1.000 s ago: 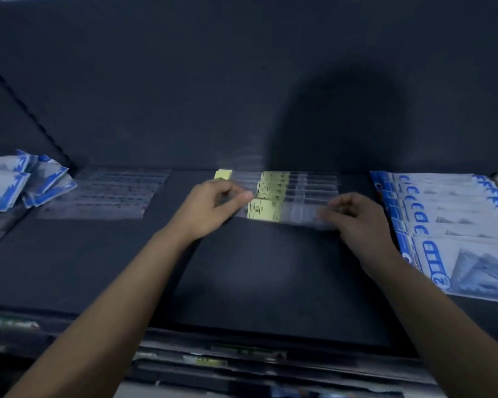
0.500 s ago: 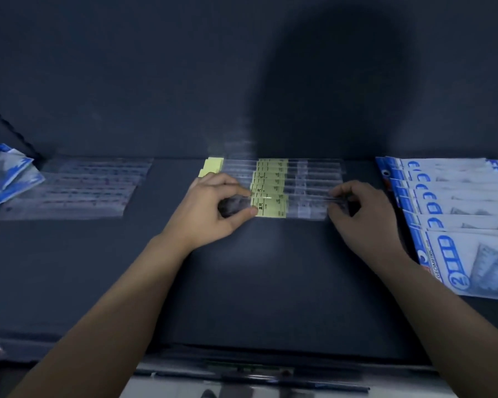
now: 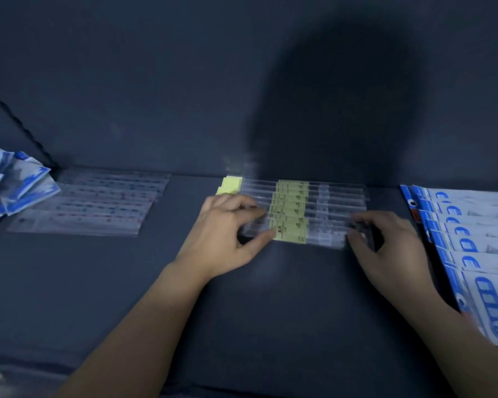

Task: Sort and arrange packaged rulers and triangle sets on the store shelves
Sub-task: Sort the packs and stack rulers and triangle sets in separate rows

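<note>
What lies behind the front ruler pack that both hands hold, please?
Overlapping clear ruler packs with yellow labels, running back to the shelf wall; each covers part of the next.

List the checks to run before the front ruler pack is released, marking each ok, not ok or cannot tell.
1. Left hand pinches front ruler pack at its left end: ok.
2. Right hand grips its right end: ok.
3. Its yellow label lines up with the ruler row behind: ok.
4. Pack lies flat on the shelf: cannot tell.
5. Triangle sets on the right overlap evenly: ok.
6. Blue packs at far left tidy: not ok, loose heap.
</note>
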